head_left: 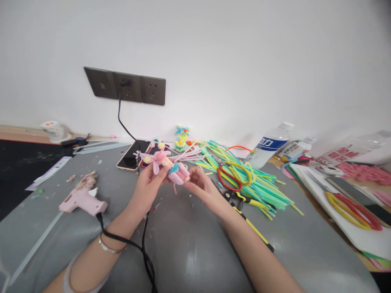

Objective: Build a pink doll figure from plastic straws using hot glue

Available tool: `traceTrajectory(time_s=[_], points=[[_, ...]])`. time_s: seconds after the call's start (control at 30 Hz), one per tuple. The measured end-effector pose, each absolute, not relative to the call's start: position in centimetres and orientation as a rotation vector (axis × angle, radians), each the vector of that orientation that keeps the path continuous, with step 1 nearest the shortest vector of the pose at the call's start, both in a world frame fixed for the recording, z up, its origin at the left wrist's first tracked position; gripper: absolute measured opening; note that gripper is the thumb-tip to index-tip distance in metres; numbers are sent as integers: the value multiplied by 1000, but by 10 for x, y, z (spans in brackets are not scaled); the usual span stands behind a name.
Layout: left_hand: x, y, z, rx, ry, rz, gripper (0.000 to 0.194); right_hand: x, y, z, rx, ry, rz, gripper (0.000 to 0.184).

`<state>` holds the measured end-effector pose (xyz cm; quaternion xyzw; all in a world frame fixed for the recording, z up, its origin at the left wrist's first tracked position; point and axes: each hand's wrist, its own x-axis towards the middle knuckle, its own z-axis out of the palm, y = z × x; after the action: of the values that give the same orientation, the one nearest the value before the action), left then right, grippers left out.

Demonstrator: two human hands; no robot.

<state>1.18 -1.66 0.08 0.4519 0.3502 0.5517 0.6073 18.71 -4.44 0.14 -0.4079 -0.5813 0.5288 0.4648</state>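
Between my two hands is a small pipe-cleaner figure [178,173] in pink, lilac and blue, with a pink bow-like top on its left side. My left hand [149,181] is closed on that left part, thumb across the front. The fingers of my right hand [200,183] pinch the figure's right end. Both hands hold it above the grey table [186,244]. Just behind it lie loose lilac pipe cleaners [194,154] and a phone [130,155]. My fingers hide parts of the figure.
Left, a pink glue gun [84,199] with a black cord lies on the table. Right are green and yellow pipe cleaners [269,189], red-yellow scissors [230,179], pliers [241,199] and a water bottle [269,144]. A second finished-looking figure [182,136] stands by the wall.
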Motion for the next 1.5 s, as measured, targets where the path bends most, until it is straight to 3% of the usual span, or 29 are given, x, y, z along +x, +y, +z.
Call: traceTrajectory(time_s=[0.93,1.5], points=[[11,-16,-1,1064,781,1297,39,191,-45,6,-948,-1406,1486,33],[12,-16,-4,1083,784,1316,36,191,-44,4,-909,-1424,1426,29]])
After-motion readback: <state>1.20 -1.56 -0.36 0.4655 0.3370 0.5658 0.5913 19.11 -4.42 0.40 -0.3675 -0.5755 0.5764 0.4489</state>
